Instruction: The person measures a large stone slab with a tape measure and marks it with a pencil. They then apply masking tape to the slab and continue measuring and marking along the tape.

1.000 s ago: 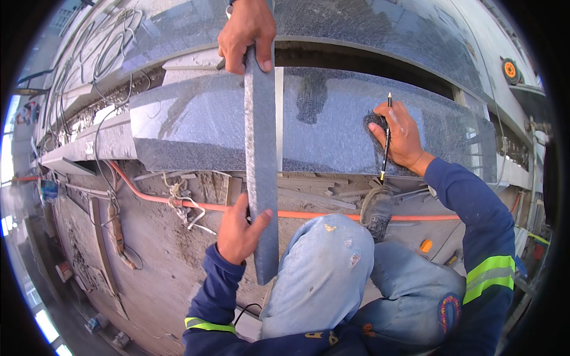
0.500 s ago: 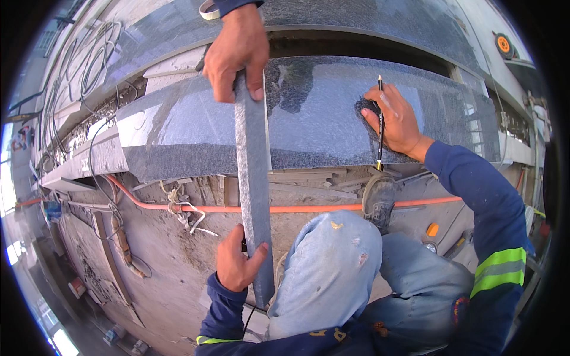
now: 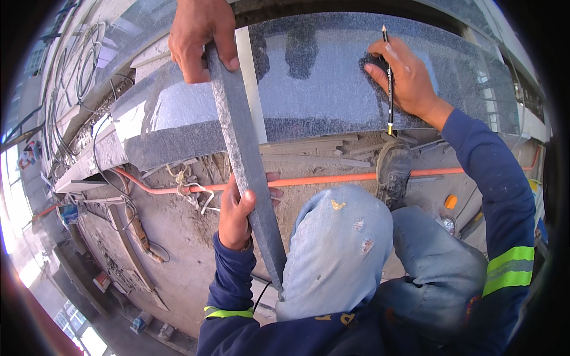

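My left hand (image 3: 236, 218) is wrapped round the lower part of a long grey stone strip (image 3: 246, 136), thumb on the near face and fingertips showing past its right edge. Another person's hand (image 3: 203, 35) grips the strip's far end from above. The strip slants across a polished dark stone slab (image 3: 332, 77), and its near end reaches down beside my knee. My right hand (image 3: 409, 77) pinches a black pencil (image 3: 390, 89) between thumb and fingers, point upward. That hand is over the right part of the slab; whether it touches the surface I cannot tell.
An orange hose (image 3: 326, 180) runs across the dusty ground in front of the slab. My shoe (image 3: 393, 169) stands close to the slab's near edge. Grey cables (image 3: 89, 71) lie coiled at the left. A wooden strip (image 3: 133, 240) and stone offcuts (image 3: 309, 146) lie about.
The stone strip has shifted left in the view and leans more. My left hand sits higher along it, its fingers now wrapped behind. The pencil is still in my right hand; the view has shifted.
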Tool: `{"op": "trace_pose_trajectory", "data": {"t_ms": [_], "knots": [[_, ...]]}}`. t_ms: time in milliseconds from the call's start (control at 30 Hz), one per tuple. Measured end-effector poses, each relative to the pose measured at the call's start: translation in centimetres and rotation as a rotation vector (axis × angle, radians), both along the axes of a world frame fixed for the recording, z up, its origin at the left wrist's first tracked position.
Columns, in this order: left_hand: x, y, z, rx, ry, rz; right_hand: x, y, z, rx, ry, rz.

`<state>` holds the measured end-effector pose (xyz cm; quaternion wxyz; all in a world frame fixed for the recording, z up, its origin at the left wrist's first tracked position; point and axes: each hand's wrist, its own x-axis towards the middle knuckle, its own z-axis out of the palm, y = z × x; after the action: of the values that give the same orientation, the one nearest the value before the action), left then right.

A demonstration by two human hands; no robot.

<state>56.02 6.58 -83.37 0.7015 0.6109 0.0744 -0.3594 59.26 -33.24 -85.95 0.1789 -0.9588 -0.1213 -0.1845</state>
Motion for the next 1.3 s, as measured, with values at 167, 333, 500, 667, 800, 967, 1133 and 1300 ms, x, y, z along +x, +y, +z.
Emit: {"op": "trace_pose_trajectory", "data": {"t_ms": [167,333,500,667,800,967,1133,1300], "knots": [[0.1,-0.2,0.6,0.066,-0.039,0.015,0.0,-0.1,0.0,0.039,-0.006,0.006],[0.8,1.1,0.4,-0.157,0.124,0.101,0.4,0.7,0.9,0.047,0.051,-0.015],[1.4,2.3,-0.4,-0.142,0.09,0.029,0.1,1.1,1.5,0.055,0.074,-0.043],[1.4,3.5,-0.5,-0.093,0.137,0.029,0.3,0.8,1.5,0.053,0.058,-0.039],[0.4,4.0,-0.8,-0.086,0.249,0.106,0.3,0.6,1.4,0.076,0.042,-0.004],[-1.1,5.1,-1.0,-0.139,0.343,0.124,0.2,0.1,0.8,0.06,0.012,0.007],[-1.6,5.8,-1.1,-0.179,0.407,0.183,0.2,-0.3,0.2,0.031,-0.026,0.023],[-1.7,5.5,-0.8,-0.143,0.378,0.193,0.0,0.0,0.2,0.042,-0.023,0.008]]}}
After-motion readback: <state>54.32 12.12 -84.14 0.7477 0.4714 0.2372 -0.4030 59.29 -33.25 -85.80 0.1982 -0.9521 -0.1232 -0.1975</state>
